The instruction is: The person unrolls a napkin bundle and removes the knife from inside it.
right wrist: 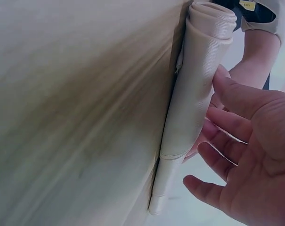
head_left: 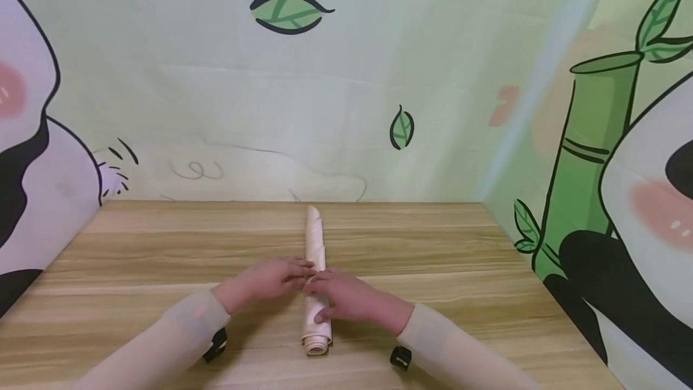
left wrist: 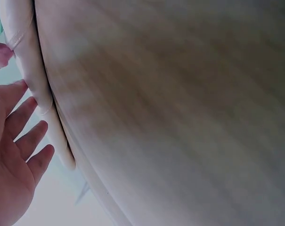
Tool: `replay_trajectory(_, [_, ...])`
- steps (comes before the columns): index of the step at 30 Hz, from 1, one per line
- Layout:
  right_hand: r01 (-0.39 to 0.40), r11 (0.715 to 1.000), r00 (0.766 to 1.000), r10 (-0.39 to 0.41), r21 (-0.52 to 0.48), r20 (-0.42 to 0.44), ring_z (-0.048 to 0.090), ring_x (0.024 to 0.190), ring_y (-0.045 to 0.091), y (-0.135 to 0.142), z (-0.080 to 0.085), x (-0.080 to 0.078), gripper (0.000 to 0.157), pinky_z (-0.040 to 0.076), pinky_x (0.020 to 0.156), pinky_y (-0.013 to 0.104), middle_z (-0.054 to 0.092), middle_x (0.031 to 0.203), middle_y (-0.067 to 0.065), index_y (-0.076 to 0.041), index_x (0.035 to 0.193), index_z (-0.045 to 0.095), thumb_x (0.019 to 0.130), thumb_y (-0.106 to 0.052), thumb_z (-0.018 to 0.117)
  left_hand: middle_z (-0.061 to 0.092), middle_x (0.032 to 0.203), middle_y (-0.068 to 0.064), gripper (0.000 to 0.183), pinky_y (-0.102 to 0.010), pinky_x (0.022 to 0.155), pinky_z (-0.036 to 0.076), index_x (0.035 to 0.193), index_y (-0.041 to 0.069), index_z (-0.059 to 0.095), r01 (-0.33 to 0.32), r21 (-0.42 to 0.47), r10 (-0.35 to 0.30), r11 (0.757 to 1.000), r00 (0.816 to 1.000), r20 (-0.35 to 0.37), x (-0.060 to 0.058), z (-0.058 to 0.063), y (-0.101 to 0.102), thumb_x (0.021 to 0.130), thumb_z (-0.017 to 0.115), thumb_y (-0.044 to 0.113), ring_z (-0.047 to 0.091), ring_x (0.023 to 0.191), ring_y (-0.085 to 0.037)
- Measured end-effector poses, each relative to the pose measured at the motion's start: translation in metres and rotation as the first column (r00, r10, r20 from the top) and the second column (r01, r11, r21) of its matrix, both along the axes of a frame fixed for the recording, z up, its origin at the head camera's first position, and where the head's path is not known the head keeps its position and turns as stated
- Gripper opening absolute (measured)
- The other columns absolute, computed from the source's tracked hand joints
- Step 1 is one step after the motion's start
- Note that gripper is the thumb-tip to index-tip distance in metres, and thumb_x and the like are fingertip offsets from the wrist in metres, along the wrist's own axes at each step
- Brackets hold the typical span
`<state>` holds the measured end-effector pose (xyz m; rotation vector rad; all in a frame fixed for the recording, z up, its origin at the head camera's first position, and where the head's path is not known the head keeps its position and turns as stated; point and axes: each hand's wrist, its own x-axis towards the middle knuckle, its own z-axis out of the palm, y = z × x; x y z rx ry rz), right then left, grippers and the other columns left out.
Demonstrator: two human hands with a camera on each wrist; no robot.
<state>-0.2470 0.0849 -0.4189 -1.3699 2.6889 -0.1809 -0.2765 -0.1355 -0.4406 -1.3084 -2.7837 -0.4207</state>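
A pale cream cloth [head_left: 315, 236], rolled into a long uneven tube, lies lengthwise on the table, its spiral end toward me. My left hand [head_left: 271, 278] comes at the tube from the left, outstretched fingertips at its middle. From the other side my right hand [head_left: 346, 297] rests its fingers over the tube, thumb on the near part. In the left wrist view the left hand [left wrist: 12, 155] has spread fingers along the rolled cloth [left wrist: 34, 66]. The right wrist view shows the right hand [right wrist: 260, 146] relaxed, its thumb touching the cloth roll [right wrist: 199, 84]; layered edges show at its wide end.
The wood-grain table [head_left: 162, 239] extends around the roll on both sides. Behind it hangs a pale green backdrop [head_left: 346, 77] with printed leaves, with panda and bamboo [head_left: 587, 167] drawings at the sides. Dark wrist cameras [head_left: 400, 357] sit below both sleeves.
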Motion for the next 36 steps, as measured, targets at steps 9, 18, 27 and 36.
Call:
replay_trajectory(9, [0.032,0.999,0.993,-0.034,0.017,0.115,0.054,0.13,0.025,-0.005,0.004,-0.003,0.05,0.036,0.119,0.041,0.064,0.138,0.01,-0.008,0.132,0.067,0.087,-0.027,0.079,0.07,0.134,-0.013,0.034,-0.048,0.103,0.056,0.129,0.006,0.07,0.035,0.01,-0.034,0.999,0.996,-0.08,-0.005,-0.004,-0.002,0.098,0.057,0.002,0.066,0.126,-0.035])
replay_trajectory(18, [0.005,1.0,0.994,-0.007,0.014,0.107,0.056,0.128,0.027,-0.008,0.008,-0.005,0.03,0.039,0.113,0.038,0.066,0.136,0.011,-0.007,0.117,0.073,0.09,-0.021,0.076,0.07,0.133,-0.014,0.044,-0.05,0.103,0.055,0.129,0.008,0.071,0.058,-0.024,-0.06,0.998,0.996,-0.072,-0.009,-0.003,-0.001,0.092,0.053,-0.007,0.066,0.125,-0.039])
replay_trajectory(27, [-0.016,0.999,0.999,0.015,-0.033,-0.04,0.063,0.094,0.018,-0.008,0.005,-0.002,0.003,0.05,0.091,0.026,0.074,0.096,0.001,-0.01,0.088,0.074,0.089,-0.012,0.075,0.069,0.135,-0.013,0.047,-0.049,0.104,0.055,0.132,0.012,0.07,0.038,-0.072,-0.04,0.997,0.999,-0.03,-0.008,0.003,0.003,0.093,0.051,-0.006,0.063,0.129,-0.039])
replay_trajectory(36, [-0.027,0.997,0.985,0.04,0.075,-0.17,0.065,0.095,0.014,-0.011,0.008,0.0,0.001,0.05,0.092,0.022,0.075,0.097,-0.003,-0.014,0.088,0.076,0.087,-0.014,0.077,0.071,0.133,-0.014,0.046,-0.048,0.105,0.054,0.128,0.011,0.072,0.043,-0.073,-0.046,0.996,0.998,-0.043,-0.009,0.006,0.005,0.092,0.051,-0.007,0.064,0.127,-0.039])
